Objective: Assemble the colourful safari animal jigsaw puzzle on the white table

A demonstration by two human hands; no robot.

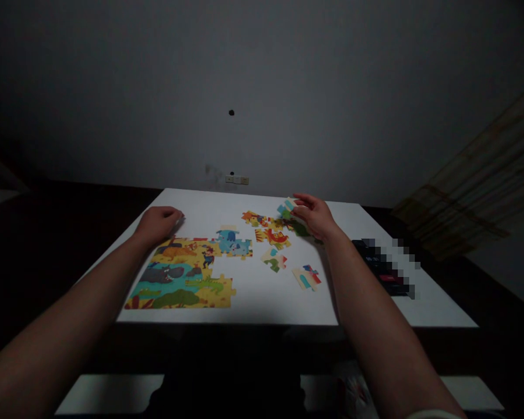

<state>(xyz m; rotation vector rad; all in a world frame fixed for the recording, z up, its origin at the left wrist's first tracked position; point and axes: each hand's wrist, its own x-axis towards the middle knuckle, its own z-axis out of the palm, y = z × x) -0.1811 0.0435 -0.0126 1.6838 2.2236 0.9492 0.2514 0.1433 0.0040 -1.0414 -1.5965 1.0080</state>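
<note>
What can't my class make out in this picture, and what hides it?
All in the head view:
Cream piece: its right end, behind the fingers of the right hand.
Green piece: part of it, also behind that hand.
Left hand: its palm and anything inside, turned away from the camera.
Black device: its right side, blurred by pixel blocks.
Curtain: the rest, cut off by the right edge.

A white table (262,311) is viewed from above, clock-face places being taken about its centre. At eight, a partly joined jigsaw (179,279) is laid; between nine and ten, the left hand (158,224) is curled. At two, a piece (283,209) is held by the right hand (317,216). Loose pieces (273,260) are scattered centrally; a dark device (369,256) is set at four.
</note>
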